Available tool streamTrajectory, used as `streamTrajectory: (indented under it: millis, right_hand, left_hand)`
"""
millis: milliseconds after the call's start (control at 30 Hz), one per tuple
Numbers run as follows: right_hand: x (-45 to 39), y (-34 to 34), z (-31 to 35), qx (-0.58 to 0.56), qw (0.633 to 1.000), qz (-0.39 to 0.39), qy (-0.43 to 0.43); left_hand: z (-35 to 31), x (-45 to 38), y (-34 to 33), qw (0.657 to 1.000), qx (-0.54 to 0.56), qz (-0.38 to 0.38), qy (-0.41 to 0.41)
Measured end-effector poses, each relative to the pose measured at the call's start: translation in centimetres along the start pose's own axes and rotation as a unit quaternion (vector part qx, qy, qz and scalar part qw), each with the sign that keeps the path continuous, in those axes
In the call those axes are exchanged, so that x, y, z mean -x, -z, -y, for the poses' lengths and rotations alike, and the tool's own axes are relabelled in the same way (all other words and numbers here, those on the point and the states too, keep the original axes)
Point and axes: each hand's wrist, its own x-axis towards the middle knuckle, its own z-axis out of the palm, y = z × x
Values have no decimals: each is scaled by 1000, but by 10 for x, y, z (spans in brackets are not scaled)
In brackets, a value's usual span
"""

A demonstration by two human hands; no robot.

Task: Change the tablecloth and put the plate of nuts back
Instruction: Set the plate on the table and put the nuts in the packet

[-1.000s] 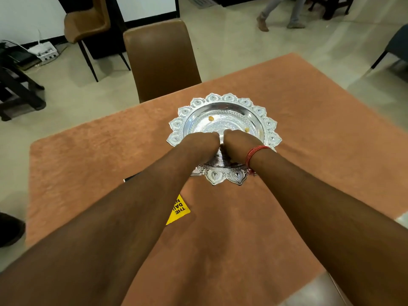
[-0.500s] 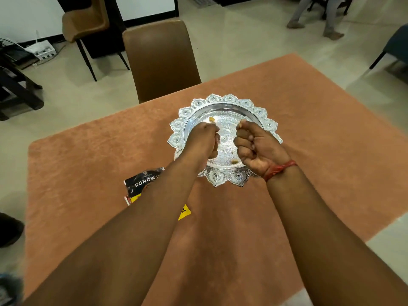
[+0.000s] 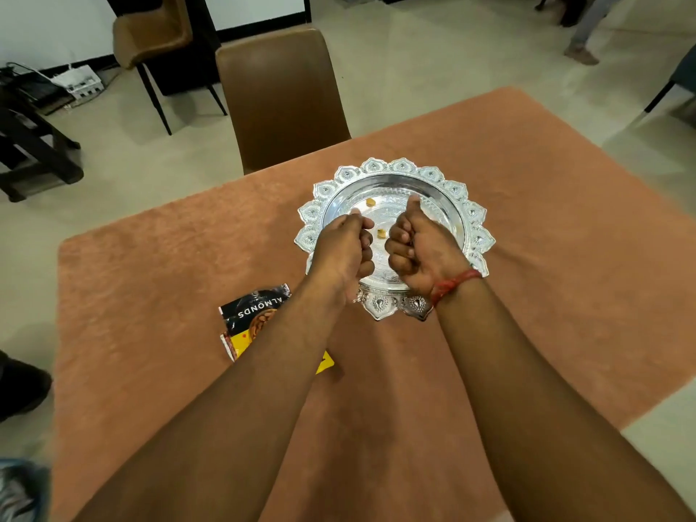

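Observation:
An ornate silver plate (image 3: pixel 454 190) with a scalloped rim rests on the orange-brown tablecloth (image 3: pixel 169 276) that covers the table. Two small yellow-brown nut pieces lie in its bowl, one (image 3: pixel 371 202) toward the far side and one (image 3: pixel 381 233) between my fists. My left hand (image 3: pixel 344 246) and my right hand (image 3: pixel 418 246) hover over the near half of the plate, side by side, fingers curled into fists with thumbs pointing forward. Nothing shows inside either fist. My right wrist wears a red thread.
A black and yellow almonds packet (image 3: pixel 256 314) lies on the cloth, partly under my left forearm. A brown chair (image 3: pixel 282 96) stands at the table's far edge, a second chair (image 3: pixel 150 28) behind it. Someone's feet (image 3: pixel 582 54) are at the top right, a dark shoe (image 3: pixel 19 386) on the left.
My fists were pressed together low on the plate; they have risen and parted, and a nut piece now shows between them. My left arm shifted and uncovered the almonds packet.

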Motion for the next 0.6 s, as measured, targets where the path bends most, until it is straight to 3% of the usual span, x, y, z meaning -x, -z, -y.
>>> streamTrajectory:
  millis: [33,67,133,167,233,267,333,400,433,467,500,567,600]
  right_hand:
    - [-8,-1,4,146,987,-47,40]
    - [-17,-1,7,325,938,-84,88]
    - [-33,2,11,633,751,-97,159]
    - [-40,3,11,724,665,-74,168]
    - [-50,7,7,820,543,-36,177]
    - [-54,9,4,843,506,-29,181]
    - [-57,11,1,858,471,-37,204]
    - [-61,13,0,853,478,-57,200]
    - [-61,13,1,839,507,-60,186]
    - [-60,11,2,805,566,-63,168]
    - [-60,10,4,734,658,-70,154]
    - [-57,7,14,453,880,-93,109]
    - [-55,6,20,292,948,-102,73]
  left_hand:
    - [-1,-1,3,1000,18,-8,8]
    - [-3,-3,6,999,33,-19,15]
    - [-6,-4,10,998,53,-39,22]
    - [-7,-5,12,997,57,-47,22]
    - [-9,-5,14,997,58,-55,19]
    - [-9,-5,15,997,56,-56,18]
    - [-10,-5,15,997,57,-57,18]
    - [-9,-6,15,996,62,-54,18]
    - [-9,-7,15,996,65,-52,20]
    - [-9,-8,14,996,69,-49,22]
    - [-9,-9,14,996,74,-46,25]
    - [-8,-11,12,995,85,-44,31]
    - [-7,-11,12,994,90,-44,35]
